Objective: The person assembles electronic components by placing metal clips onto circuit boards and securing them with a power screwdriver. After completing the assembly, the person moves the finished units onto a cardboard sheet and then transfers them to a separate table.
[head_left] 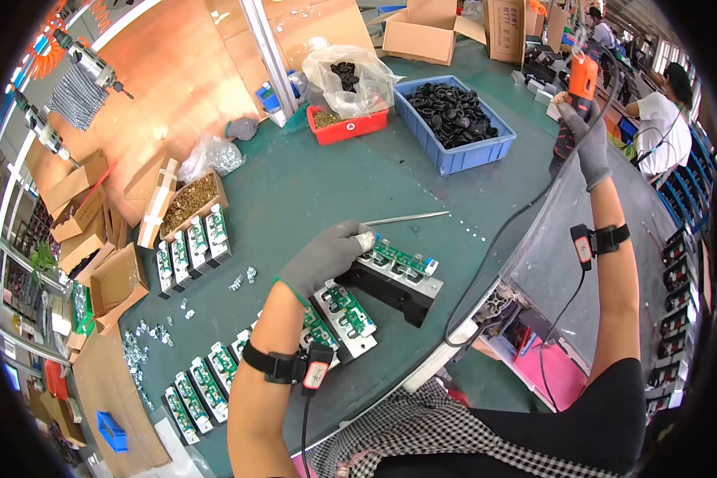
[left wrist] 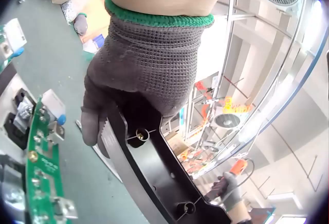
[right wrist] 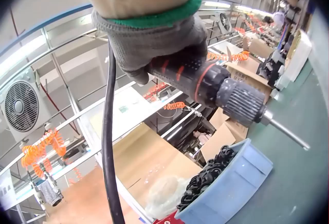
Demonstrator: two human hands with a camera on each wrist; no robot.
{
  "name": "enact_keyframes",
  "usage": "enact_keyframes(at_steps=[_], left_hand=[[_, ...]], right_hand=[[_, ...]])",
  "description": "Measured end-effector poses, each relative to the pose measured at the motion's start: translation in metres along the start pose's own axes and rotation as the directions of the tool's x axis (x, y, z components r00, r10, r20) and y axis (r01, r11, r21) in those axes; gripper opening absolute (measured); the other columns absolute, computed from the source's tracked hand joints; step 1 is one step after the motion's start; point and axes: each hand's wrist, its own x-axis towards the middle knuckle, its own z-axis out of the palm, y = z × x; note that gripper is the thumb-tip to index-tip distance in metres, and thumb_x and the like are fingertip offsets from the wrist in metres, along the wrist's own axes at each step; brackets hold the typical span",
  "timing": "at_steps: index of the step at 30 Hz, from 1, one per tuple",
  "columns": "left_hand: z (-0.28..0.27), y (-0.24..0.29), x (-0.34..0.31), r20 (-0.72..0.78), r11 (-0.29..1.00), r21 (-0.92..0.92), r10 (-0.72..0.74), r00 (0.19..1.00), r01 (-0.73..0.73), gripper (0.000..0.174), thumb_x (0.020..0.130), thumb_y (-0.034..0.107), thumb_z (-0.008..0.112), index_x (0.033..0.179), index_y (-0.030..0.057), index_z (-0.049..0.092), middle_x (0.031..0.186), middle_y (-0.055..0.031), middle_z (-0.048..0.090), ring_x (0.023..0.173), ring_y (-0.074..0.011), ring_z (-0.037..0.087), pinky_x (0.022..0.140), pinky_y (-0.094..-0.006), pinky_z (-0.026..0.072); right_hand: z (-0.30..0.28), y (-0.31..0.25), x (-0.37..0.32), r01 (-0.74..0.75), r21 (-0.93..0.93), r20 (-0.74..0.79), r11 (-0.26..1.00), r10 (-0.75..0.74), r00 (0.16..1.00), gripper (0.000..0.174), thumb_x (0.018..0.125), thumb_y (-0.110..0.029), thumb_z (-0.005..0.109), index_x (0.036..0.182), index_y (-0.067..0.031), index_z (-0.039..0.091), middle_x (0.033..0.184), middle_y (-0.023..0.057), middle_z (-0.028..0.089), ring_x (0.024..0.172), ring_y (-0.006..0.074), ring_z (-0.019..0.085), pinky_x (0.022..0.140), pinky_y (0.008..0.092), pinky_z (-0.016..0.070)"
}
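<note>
My gloved left hand [head_left: 323, 259] grips one end of a black housing [head_left: 384, 293] that carries a metal plate and a green circuit board [head_left: 402, 259]. The housing's hollow side [left wrist: 159, 167] faces the left wrist camera. Beside it, another board assembly [head_left: 346, 312] lies on the table. A thin metal rod [head_left: 406, 217] lies just beyond the left hand. Out to the right, my gloved right hand [head_left: 588, 147] holds a corded electric screwdriver [right wrist: 205, 82], orange and black. Its metal bit [right wrist: 288, 132] points away from the hand, apart from the housing.
Several board assemblies [head_left: 207, 386] stand in a row at front left, with more [head_left: 195, 247] farther back. Loose metal clips [head_left: 135, 350] lie scattered nearby. A blue bin [head_left: 454, 159] of black parts and a red bin [head_left: 350, 127] stand behind. A black cable [head_left: 498, 239] crosses the table's right side.
</note>
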Motion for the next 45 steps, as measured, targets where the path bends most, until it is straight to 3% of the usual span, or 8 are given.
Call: enact_keyframes(at_steps=[18, 23, 26, 29, 33, 37, 40, 45], left_hand=[[-0.007, 0.014, -0.033, -0.123, 0.995, -0.054, 0.072, 0.99, -0.079, 0.033, 0.093, 0.029, 0.054, 0.113, 0.0038, 0.063, 0.098, -0.0044, 0.063, 0.088, -0.0117, 0.056, 0.077, -0.0274, 0.0455], [0.016, -0.006, 0.008, -0.059, 0.898, 0.228, 0.399, 0.915, -0.377, 0.035, 0.097, 0.029, 0.048, 0.124, 0.0082, 0.056, 0.114, -0.0109, 0.062, 0.103, -0.0224, 0.057, 0.091, -0.0332, 0.0441], [0.029, -0.031, 0.024, -0.058, 0.878, 0.439, 0.239, 0.969, -0.19, 0.037, 0.096, 0.028, 0.05, 0.127, 0.0099, 0.054, 0.122, -0.0136, 0.06, 0.113, -0.0288, 0.056, 0.098, -0.0376, 0.0414], [0.026, -0.068, 0.011, -0.29, 0.523, 0.85, 0.561, 0.776, -0.061, 0.041, 0.093, 0.027, 0.054, 0.131, 0.0116, 0.051, 0.125, -0.0152, 0.058, 0.119, -0.0314, 0.053, 0.103, -0.0422, 0.037], [-0.006, -0.075, -0.111, -0.566, 0.684, 0.722, 0.5, 0.656, 0.102, 0.048, 0.089, 0.031, 0.058, 0.13, 0.0099, 0.049, 0.122, -0.0171, 0.058, 0.113, -0.0327, 0.055, 0.099, -0.0462, 0.0373], [0.017, -0.138, -0.195, -0.649, 0.727, 0.637, 0.326, 0.687, 0.257, 0.068, 0.082, 0.049, 0.064, 0.132, 0.0067, 0.047, 0.126, -0.0247, 0.052, 0.119, -0.0377, 0.05, 0.103, -0.0468, 0.0341], [0.054, -0.112, -0.199, -0.604, 0.578, 0.69, 0.126, 0.787, 0.436, 0.102, 0.061, 0.064, 0.075, 0.141, 0.0108, 0.039, 0.144, -0.028, 0.03, 0.136, -0.0468, 0.025, 0.113, -0.0532, 0.0193], [0.055, -0.117, -0.195, -0.613, 0.599, 0.69, 0.185, 0.768, 0.407, 0.094, 0.061, 0.06, 0.077, 0.135, 0.0127, 0.046, 0.14, -0.025, 0.036, 0.132, -0.0439, 0.031, 0.108, -0.0536, 0.0267]], right_hand=[[0.032, -0.045, -0.051, 0.201, 0.125, 0.002, 0.971, -0.203, 0.979, 0.051, 0.083, -0.009, 0.067, 0.13, -0.0003, 0.047, 0.11, 0.0071, 0.058, 0.096, 0.0141, 0.058, 0.086, 0.0286, 0.0483], [0.072, -0.076, -0.134, 0.025, 0.27, 0.63, 0.963, -0.196, 0.752, 0.043, 0.086, -0.008, 0.065, 0.127, -0.004, 0.051, 0.108, 0.0042, 0.058, 0.095, 0.0117, 0.056, 0.087, 0.0268, 0.0472], [0.111, -0.07, -0.19, -0.038, 0.117, 0.821, 0.992, -0.076, 0.566, 0.051, 0.087, -0.021, 0.066, 0.131, -0.0047, 0.047, 0.115, 0.0107, 0.059, 0.1, 0.0188, 0.059, 0.086, 0.0312, 0.0488], [0.144, -0.07, -0.23, 0.055, -0.101, 0.906, 0.993, 0.069, 0.417, 0.065, 0.086, -0.03, 0.067, 0.139, -0.0043, 0.038, 0.12, 0.0172, 0.059, 0.108, 0.0272, 0.059, 0.09, 0.0352, 0.0479], [0.153, -0.116, -0.254, -0.15, -0.237, 0.931, 0.96, 0.268, 0.246, 0.078, 0.084, -0.031, 0.068, 0.145, -0.0032, 0.028, 0.125, 0.0222, 0.056, 0.119, 0.0325, 0.054, 0.099, 0.0362, 0.0424], [0.165, -0.099, -0.285, -0.137, -0.075, 0.916, 0.988, 0.123, 0.383, 0.091, 0.08, -0.034, 0.071, 0.144, 0.0073, 0.021, 0.134, 0.0273, 0.048, 0.126, 0.0328, 0.048, 0.105, 0.0362, 0.037], [0.16, -0.115, -0.283, -0.141, -0.117, 0.918, 0.983, 0.161, 0.363, 0.094, 0.078, -0.032, 0.073, 0.144, 0.0089, 0.02, 0.133, 0.0253, 0.049, 0.123, 0.0307, 0.05, 0.104, 0.035, 0.0379], [0.163, -0.087, -0.281, -0.261, -0.016, 0.919, 0.965, 0.117, 0.376, 0.081, 0.076, -0.017, 0.071, 0.142, 0.0029, 0.03, 0.126, 0.0191, 0.055, 0.116, 0.0257, 0.055, 0.098, 0.034, 0.0429]])
